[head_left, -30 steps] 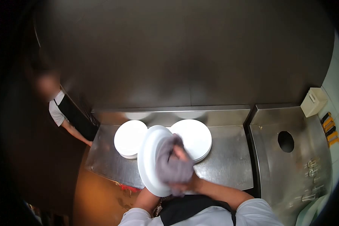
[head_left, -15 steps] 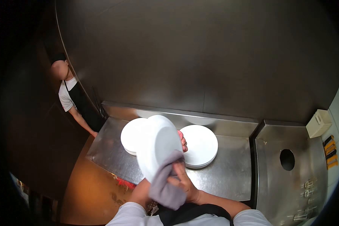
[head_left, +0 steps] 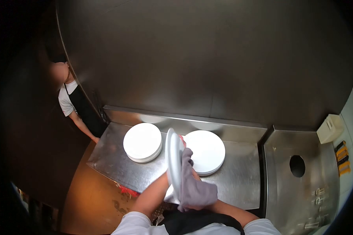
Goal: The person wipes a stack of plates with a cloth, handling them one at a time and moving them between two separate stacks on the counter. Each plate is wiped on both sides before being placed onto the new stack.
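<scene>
A white plate (head_left: 172, 160) is held on edge in front of me, seen nearly side-on above the steel counter. My left hand (head_left: 182, 140) grips it from behind; a little of the fingers shows near its upper right edge and the rest is hidden. My right hand (head_left: 195, 177) is closed on a grey cloth (head_left: 200, 192), pressed against the right-hand face of the plate. The cloth covers most of that hand. Beyond the plate stand two stacks of white plates, a left stack (head_left: 142, 141) and a right stack (head_left: 206, 152).
A steel counter (head_left: 239, 172) carries the stacks. To the right, a steel surface has a round hole (head_left: 297, 166), a cream box (head_left: 330, 128) and yellow-and-black handles (head_left: 343, 158). A person in a dark apron (head_left: 84, 109) stands at the left, one hand at the counter's corner.
The plate has turned from showing its broad face to nearly edge-on, uncovering the left stack. My right hand and the cloth have shifted right, around the plate's other side.
</scene>
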